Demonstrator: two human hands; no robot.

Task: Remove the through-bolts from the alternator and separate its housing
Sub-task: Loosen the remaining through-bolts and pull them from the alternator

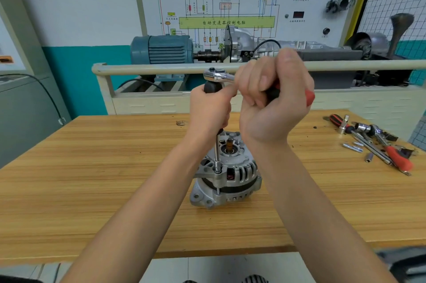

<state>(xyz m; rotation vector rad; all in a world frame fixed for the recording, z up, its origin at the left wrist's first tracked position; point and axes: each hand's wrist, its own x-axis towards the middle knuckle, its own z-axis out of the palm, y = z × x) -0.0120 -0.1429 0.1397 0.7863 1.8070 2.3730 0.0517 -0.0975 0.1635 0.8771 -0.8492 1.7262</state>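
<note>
A silver alternator [227, 176] stands shaft-up in the middle of the wooden table [92, 167]. A socket driver [217, 158] stands upright on a through-bolt at the housing's left ear. My left hand [211, 112] grips the driver's black handle. On top of that handle sits the chrome head of a ratchet wrench [217, 75]. My right hand [274, 96] grips the ratchet's red and black handle, level with the driver's top. The bolt head itself is hidden under the socket.
Loose tools [378, 144] lie at the table's right end: screwdrivers with red handles, sockets, extension bars and a few small bits. Behind the table stands a training rig with a blue motor [161, 51], a gearbox and a wiring board. A floor strip shows below the front edge.
</note>
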